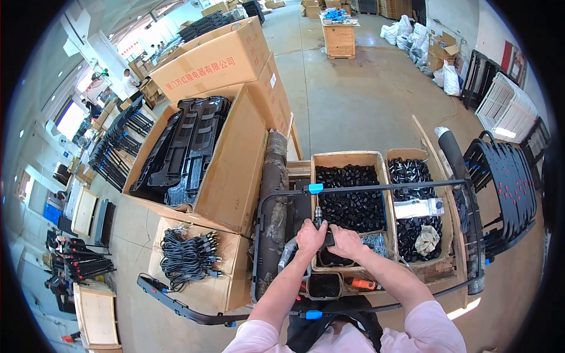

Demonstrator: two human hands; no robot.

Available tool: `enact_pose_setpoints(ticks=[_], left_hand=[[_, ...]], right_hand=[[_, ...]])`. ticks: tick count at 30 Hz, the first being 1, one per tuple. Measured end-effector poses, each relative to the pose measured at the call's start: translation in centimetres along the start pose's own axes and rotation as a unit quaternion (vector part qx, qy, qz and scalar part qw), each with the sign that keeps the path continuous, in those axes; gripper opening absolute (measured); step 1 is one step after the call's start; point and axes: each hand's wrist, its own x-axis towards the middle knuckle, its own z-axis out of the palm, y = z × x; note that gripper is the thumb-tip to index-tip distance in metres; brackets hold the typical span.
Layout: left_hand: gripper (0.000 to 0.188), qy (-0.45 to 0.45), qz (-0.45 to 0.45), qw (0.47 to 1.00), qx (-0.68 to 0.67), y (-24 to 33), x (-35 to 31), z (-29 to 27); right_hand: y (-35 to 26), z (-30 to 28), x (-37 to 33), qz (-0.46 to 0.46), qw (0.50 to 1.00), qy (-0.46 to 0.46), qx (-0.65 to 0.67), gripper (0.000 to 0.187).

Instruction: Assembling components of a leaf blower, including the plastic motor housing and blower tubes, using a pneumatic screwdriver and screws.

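A black tubular frame point(376, 187) with rounded corners lies across the bench in front of me. Blue clips point(316, 188) sit on its far bar, and another blue clip point(314, 315) is on the near bar by my body. Both hands are closed around a power screwdriver point(319, 215), its silver nose pointing away at the far bar just below the blue clip. My left hand point(310, 237) wraps it from the left. My right hand point(346, 242) grips the dark rear part from the right. Whether the tip touches the frame is too small to tell.
Boxes of black caps point(350, 206) and screws point(407, 170) sit inside the frame, with a crumpled cloth point(427, 240) and an orange tool point(363, 284). Left are bundled black cables point(188, 256) and a carton point(232, 159) of black plastic parts. Black frames point(506, 182) stand at right.
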Motion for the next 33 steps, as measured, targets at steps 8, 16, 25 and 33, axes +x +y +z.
enact_pose_setpoints(ticks=[8, 16, 25, 33], left_hand=[[0.066, -0.003, -0.005, 1.0, 0.013, 0.2, 0.8, -0.2], [0.066, -0.001, -0.011, 0.999, 0.035, 0.5, 1.6, 0.1], [0.065, 0.004, -0.002, 0.999, 0.039, 1.0, 2.6, 0.4], [0.072, -0.005, -0.044, 0.998, 0.032, 1.5, 3.0, -0.3]], right_hand=[[0.6, 1.3, 0.7, 0.015, 1.0, 0.017, 0.02, 0.061], [1.2, 1.6, 1.2, 0.005, 0.999, 0.034, 0.022, 0.071], [1.7, 1.0, 1.8, 0.004, 0.998, 0.046, 0.038, 0.072], [0.9, 0.1, 2.2, 0.004, 0.998, 0.038, 0.047, 0.065]])
